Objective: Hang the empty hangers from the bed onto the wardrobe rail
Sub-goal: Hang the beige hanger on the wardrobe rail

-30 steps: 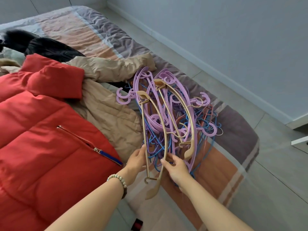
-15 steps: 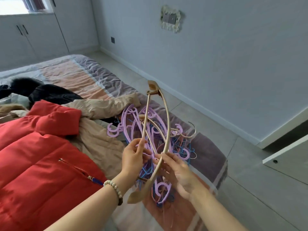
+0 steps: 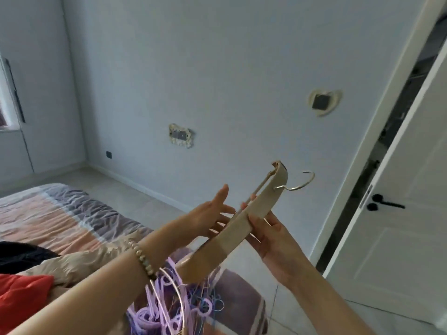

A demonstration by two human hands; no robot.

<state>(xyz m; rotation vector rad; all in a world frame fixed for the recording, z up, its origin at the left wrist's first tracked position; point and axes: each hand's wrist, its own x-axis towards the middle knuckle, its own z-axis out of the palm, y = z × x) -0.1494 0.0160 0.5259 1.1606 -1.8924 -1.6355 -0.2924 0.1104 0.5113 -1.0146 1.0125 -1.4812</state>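
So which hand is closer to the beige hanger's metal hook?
Right. The right hand grips the hanger just below the hook; the left hand is open, farther off on the hanger's other side.

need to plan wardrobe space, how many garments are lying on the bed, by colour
red garment: 1
tan garment: 1
black garment: 1
total: 3
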